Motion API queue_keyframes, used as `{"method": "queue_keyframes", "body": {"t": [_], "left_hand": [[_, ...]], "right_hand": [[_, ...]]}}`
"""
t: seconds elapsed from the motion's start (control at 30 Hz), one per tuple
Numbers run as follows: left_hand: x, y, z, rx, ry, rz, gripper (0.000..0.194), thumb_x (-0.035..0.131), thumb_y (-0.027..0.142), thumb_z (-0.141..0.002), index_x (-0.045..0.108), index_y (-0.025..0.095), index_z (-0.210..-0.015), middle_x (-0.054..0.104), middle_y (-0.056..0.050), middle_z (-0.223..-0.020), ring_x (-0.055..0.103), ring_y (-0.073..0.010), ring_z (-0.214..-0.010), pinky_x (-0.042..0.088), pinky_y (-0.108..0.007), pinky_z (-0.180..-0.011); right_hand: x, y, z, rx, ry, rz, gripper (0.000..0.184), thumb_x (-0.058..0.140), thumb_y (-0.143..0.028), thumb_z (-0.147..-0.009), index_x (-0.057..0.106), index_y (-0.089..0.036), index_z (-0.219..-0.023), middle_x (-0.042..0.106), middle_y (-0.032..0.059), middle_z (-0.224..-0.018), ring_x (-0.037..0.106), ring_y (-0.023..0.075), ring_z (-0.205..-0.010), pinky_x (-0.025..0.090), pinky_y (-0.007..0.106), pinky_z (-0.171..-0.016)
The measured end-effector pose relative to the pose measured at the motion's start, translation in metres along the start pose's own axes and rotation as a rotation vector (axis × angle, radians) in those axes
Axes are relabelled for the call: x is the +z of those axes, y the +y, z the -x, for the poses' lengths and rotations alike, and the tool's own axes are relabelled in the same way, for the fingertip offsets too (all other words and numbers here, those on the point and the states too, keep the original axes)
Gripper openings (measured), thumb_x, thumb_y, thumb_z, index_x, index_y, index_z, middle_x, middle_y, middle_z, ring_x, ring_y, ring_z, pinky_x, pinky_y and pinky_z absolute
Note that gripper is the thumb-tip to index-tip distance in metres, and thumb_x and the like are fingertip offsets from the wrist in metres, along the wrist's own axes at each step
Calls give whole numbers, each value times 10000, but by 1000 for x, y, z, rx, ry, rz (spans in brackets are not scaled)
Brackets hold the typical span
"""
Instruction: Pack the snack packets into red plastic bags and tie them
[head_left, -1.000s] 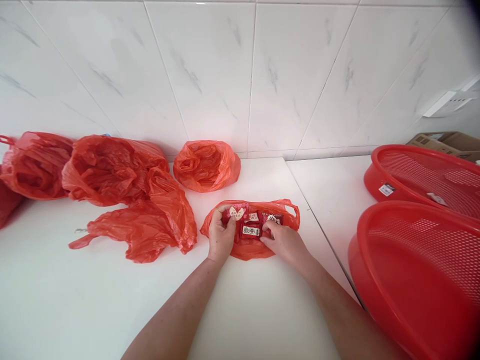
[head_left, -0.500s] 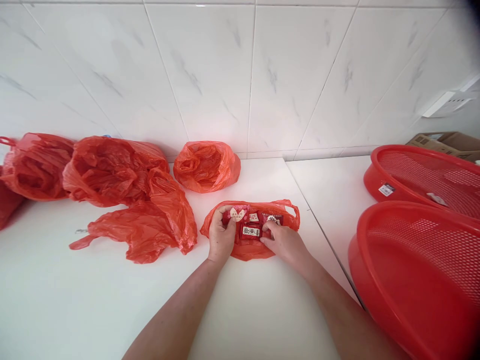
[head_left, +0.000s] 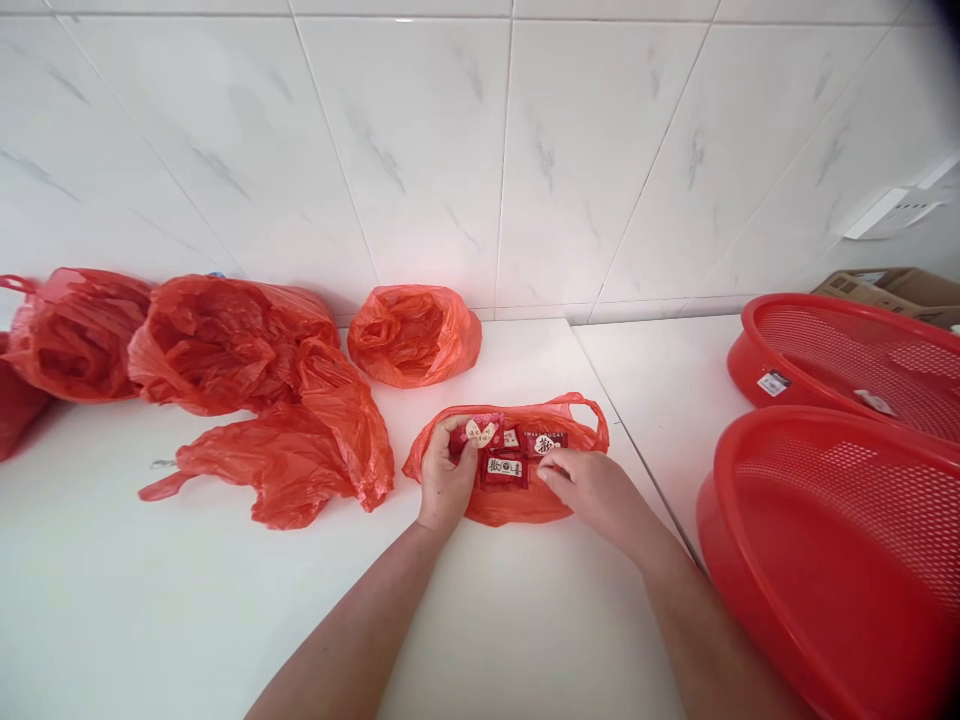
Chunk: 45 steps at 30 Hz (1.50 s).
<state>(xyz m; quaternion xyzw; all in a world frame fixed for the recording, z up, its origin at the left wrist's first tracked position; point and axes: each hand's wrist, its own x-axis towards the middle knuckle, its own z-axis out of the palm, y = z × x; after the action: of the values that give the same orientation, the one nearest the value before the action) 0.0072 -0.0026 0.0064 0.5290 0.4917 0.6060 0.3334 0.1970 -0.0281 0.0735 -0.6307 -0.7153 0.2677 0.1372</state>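
Packets at the flat bag: left pinching one, right grip unclear

All places relative to flat bag [head_left: 499, 508], which lies on white table [head_left: 480, 620]. Four printed packets show within its outline; can't tell if inside it or on top.

Left hand [head_left: 448, 480], left end of bag: thumb on the face of heart packet [head_left: 480, 430], fingers behind, gap only as wide as the packet. Right hand [head_left: 596, 490], right part of bag: thumb and forefinger nearly together, beside sweet packet [head_left: 546, 443] and middle packet [head_left: 505, 470]; can't tell if anything is between the tips. Fourth, small packet [head_left: 511, 439], sits at bag's centre, partly hidden.

Step in hand looks like handling packets one by one. Best done with a light edge pinch, labels uncovered. Bag film is thin and probably bunches or snags, so fingertips should catch packet only. Left pinch should hold steady while the right works. Wrappers look slick; a hard squeeze could shoot one out.

Around the bag: crumpled bag [head_left: 300, 470] left of it, upright bag [head_left: 469, 340] behind, near basket [head_left: 795, 560] to its right, well clear of both hands.
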Motion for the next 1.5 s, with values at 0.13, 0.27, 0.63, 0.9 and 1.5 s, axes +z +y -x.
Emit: {"method": "queue_keyframes", "body": {"t": [0.13,0.27,0.63,0.9,1.5], "left_hand": [[-2,0,-1,-14,-3,-38,275,562,234,-819,558,225,-1093,626,-51,-1076,595,-187,-1003,465,-353,-914],[-3,1,-3,-19,-29,-60,261,530,218,-833,557,222,-1092,626,-48,-1082,590,-185,-1013,456,-346,-921],[-2,5,-3,-43,53,-158,265,474,99,-768,552,207,-997,624,-13,-977,589,-148,-914,469,-293,-855],[-4,1,-3,21,72,-334,136,545,185,-793,569,204,-926,590,-19,-933,570,-149,-848,476,-295,-801],[-3,-5,-3,214,19,-385,199,538,146,-807,591,221,-984,531,-58,-1185,507,-201,-1134,416,-400,-991]], "right_hand": [[4,-1,3,-29,-111,-24,205,462,-285,-839,588,-228,-686,610,-42,-647,502,106,-551,317,238,-514],[9,0,1,-19,-128,-13,194,474,-278,-832,607,-230,-699,617,-39,-651,516,110,-566,323,239,-517],[12,4,-3,-5,-172,3,132,509,-332,-816,584,-232,-773,570,-42,-641,482,95,-530,317,231,-527],[19,9,-5,18,-188,-11,99,516,-333,-800,545,-243,-770,484,-65,-560,410,83,-461,282,231,-474],[21,14,-14,41,-76,40,97,543,-321,-795,580,-249,-848,579,-38,-660,498,108,-532,315,242,-517]]}}
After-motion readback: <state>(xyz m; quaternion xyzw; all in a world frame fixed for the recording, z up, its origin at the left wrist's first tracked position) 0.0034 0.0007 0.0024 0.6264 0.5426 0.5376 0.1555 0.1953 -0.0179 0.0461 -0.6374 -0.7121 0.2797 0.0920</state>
